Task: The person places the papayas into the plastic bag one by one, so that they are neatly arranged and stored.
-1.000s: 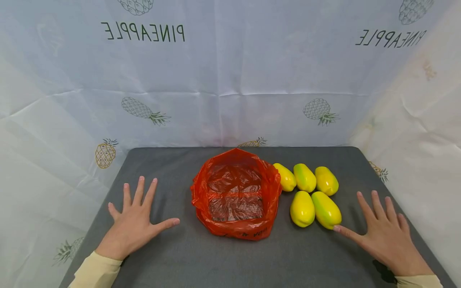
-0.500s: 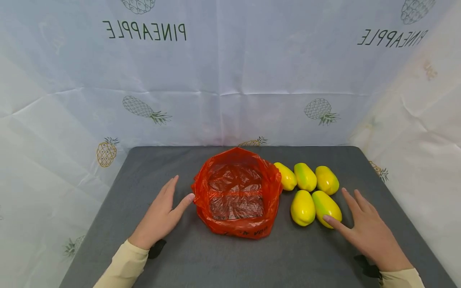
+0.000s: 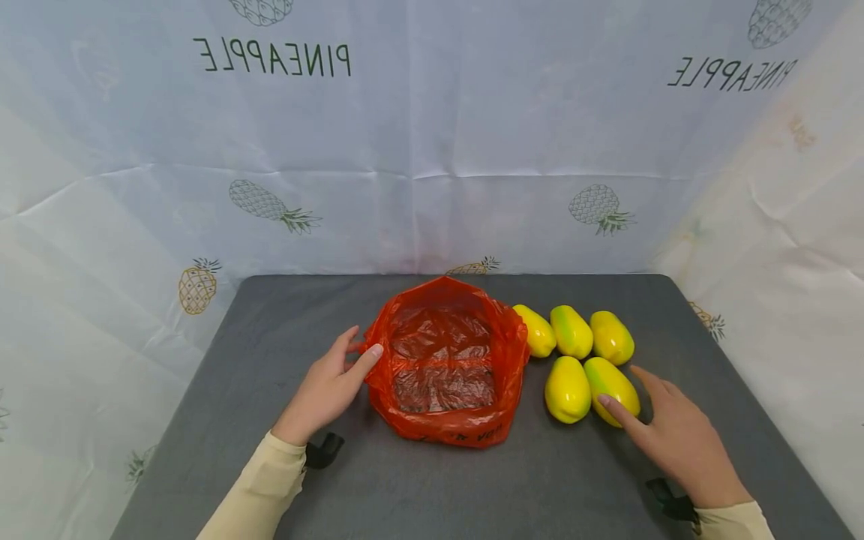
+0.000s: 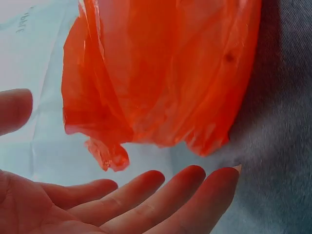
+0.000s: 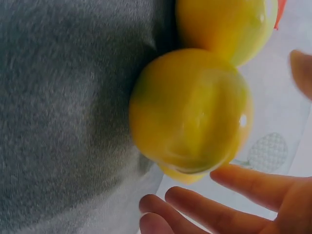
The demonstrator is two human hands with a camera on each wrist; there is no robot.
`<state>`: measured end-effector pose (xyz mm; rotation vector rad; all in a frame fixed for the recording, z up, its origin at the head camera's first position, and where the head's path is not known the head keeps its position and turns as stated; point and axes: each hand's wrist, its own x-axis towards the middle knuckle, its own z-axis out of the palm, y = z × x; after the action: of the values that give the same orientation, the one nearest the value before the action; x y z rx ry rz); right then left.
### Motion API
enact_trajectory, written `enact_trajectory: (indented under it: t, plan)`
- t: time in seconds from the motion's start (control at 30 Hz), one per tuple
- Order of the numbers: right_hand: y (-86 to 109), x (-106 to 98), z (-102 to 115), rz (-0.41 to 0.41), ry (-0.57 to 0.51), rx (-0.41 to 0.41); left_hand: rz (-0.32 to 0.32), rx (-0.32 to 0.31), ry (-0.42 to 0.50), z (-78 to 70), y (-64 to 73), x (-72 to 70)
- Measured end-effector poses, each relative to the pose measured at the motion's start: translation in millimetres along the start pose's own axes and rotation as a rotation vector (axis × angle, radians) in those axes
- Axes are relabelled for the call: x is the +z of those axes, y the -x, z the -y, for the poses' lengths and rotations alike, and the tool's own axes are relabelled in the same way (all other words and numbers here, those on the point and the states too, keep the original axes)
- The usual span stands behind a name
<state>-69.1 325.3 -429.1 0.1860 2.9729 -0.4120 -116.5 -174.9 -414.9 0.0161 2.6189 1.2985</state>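
An open red plastic bag (image 3: 442, 431) stands on the grey table. My left hand (image 3: 327, 394) is at its left rim, the thumb over the edge in the head view. In the left wrist view the fingers (image 4: 185, 195) are extended, apart from the red bag (image 4: 165, 73). My right hand (image 3: 685, 439) reaches toward the front right yellow-green mango (image 3: 613, 391), thumb on the near side and fingers on the far side. In the right wrist view the fingers are nearly straight beside that mango (image 5: 190, 112); whether the index fingertip touches it, I cannot tell.
Several more mangoes lie close together right of the bag: one in front (image 3: 567, 390), others behind (image 3: 571, 332). The leftmost back mango (image 3: 536, 334) is partly hidden by the bag. A white pineapple-print cloth (image 3: 439, 135) hangs around the grey table (image 3: 432, 495).
My left hand has moved right to the bag's left rim, its spread fingers drawn together. My right hand has moved left to the front right mango. Bag and mangoes have stayed put.
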Motion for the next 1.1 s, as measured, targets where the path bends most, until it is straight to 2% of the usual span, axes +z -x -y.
enact_trajectory:
  t: [0.17,0.33,0.43,0.63,0.9,1.1]
  plan:
    - [2.0,4,1,-0.016,-0.025,-0.022,-0.021,-0.021,0.006,0.6,2.9,5.9]
    - [3.9,4,2,-0.022,-0.046,-0.042,-0.025,-0.036,0.006,6.8,8.8,15.5]
    - [3.2,5,2,-0.024,-0.048,-0.042,-0.050,-0.036,0.026,10.2,10.7,19.2]
    - [-0.8,6,4,-0.037,-0.038,-0.049,-0.094,-0.048,0.044,14.0,12.2,21.6]
    - [-2.1,7,5,-0.040,-0.048,-0.047,-0.105,-0.050,0.060,15.3,10.8,23.1]
    - [3.1,0,5,-0.036,-0.056,-0.031,-0.103,-0.055,0.059,14.6,9.7,23.1]
